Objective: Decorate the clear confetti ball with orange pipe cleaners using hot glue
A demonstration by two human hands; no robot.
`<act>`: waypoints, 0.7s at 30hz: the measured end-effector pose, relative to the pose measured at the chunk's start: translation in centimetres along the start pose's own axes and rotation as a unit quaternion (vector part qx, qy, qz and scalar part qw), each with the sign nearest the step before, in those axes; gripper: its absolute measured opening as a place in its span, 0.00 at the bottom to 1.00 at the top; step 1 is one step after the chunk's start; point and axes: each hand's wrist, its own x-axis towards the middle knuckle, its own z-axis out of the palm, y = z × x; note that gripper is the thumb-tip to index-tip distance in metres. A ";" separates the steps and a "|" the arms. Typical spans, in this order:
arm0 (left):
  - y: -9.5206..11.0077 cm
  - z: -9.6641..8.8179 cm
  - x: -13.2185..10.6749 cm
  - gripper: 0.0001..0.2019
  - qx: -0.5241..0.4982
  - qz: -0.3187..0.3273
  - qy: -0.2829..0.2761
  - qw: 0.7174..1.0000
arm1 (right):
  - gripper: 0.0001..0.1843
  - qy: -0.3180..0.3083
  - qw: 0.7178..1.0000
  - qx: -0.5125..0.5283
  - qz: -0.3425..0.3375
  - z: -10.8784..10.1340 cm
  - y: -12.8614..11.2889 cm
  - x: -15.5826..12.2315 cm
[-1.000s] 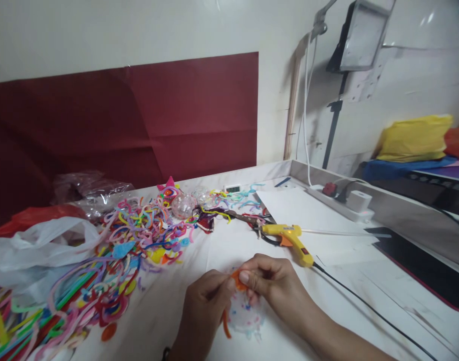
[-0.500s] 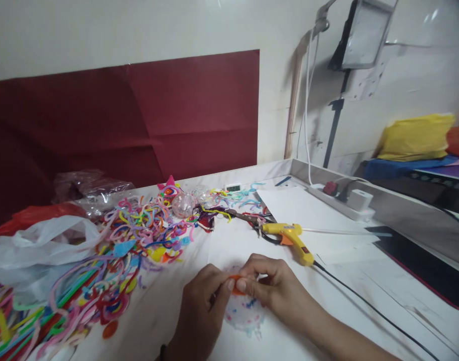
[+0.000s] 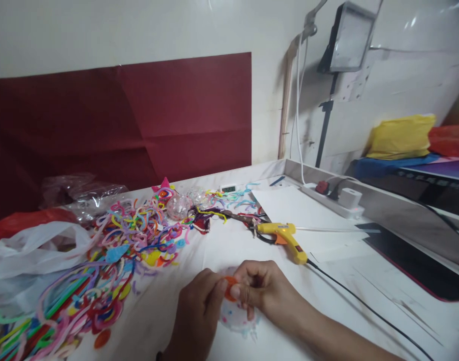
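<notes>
Creased dark-red paper [image 3: 199, 100] hangs on the pale wall behind a white marbled table [image 3: 150, 311]. Leftward sprawls a tangled heap of multicoloured fuzzy strips [image 3: 135, 225], beside a translucent white plastic bag [image 3: 45, 245]; a yellow glue gun [image 3: 288, 236] with a black cord lies beyond the right hand [image 3: 269, 291]. That hand and the left hand [image 3: 201, 301] meet low at centre, fingers curled. The 2 hands pinch a small orange disc [image 3: 229, 282] between thumbs and fingertips, over a translucent rounded piece with coloured specks [image 3: 233, 318]; whether they touch, I cannot tell.
</notes>
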 end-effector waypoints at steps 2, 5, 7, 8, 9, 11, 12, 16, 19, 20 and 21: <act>0.0 -0.1 0.1 0.16 0.015 0.015 -0.004 1.000 | 0.20 -0.008 1.000 -0.026 -0.010 -0.1 0.0 -0.2; -0.1 0.0 0.1 0.18 -0.026 -0.010 -0.038 0.999 | 0.17 0.002 0.999 -0.032 -0.004 -0.1 -0.4 -0.4; -0.2 0.2 0.0 0.20 -0.074 -0.052 -0.053 0.995 | 0.18 0.010 1.000 -0.018 0.009 -0.1 -0.7 -0.3; -0.2 0.3 -0.1 0.21 -0.091 -0.068 -0.053 0.992 | 0.19 0.016 1.000 -0.011 0.012 -0.1 -0.8 -0.3; -0.2 0.5 -0.2 0.21 -0.101 -0.074 -0.046 0.991 | 0.19 0.022 1.000 -0.003 0.012 -0.1 -0.9 -0.2; -0.2 0.7 -0.3 0.21 -0.096 -0.065 -0.021 0.993 | 0.20 0.032 0.999 0.013 0.013 0.0 -0.9 0.0; -0.1 0.7 -0.3 0.20 -0.088 -0.056 -0.009 0.995 | 0.20 0.036 0.999 0.022 0.013 0.0 -0.9 0.0; 0.1 0.5 -0.1 0.18 -0.053 -0.040 -0.011 0.998 | 0.22 0.022 0.998 0.053 0.018 -0.1 -0.7 0.1; 0.1 0.1 0.1 0.17 -0.022 -0.012 -0.026 0.999 | 0.23 -0.022 0.998 0.053 0.025 -0.2 -0.8 0.1; 0.2 0.0 0.2 0.17 -0.013 -0.002 -0.028 1.000 | 0.23 -0.034 0.998 0.048 0.029 -0.3 -0.9 0.1; 0.2 -0.1 0.2 0.16 -0.007 0.007 -0.031 0.999 | 0.23 -0.041 0.998 0.039 0.030 -0.4 -1.0 0.1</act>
